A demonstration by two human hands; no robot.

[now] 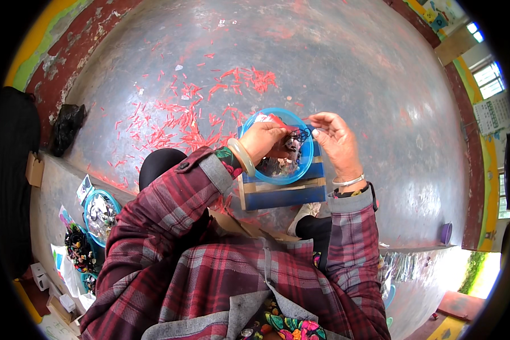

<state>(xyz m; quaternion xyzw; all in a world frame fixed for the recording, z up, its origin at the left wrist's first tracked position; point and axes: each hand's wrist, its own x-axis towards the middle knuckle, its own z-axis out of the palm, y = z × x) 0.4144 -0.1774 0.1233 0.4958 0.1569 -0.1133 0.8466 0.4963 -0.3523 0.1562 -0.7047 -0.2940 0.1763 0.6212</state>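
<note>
My left hand, with a pale bangle at its wrist, is closed over a blue plastic basin. It grips a small red piece, whose kind I cannot make out. A dark looped cord hangs beside the fingers, above the basin. My right hand is at the basin's right rim, thumb and fingers bent close together near the cord. What they pinch, if anything, is too small to name. Small dark and shiny items lie inside the basin, partly hidden by my left hand.
The basin rests on a blue stool with wooden bars before my knees. Red scraps are scattered over the grey floor. On the left are another blue basin, a black bag and a cardboard box. A purple container stands far right.
</note>
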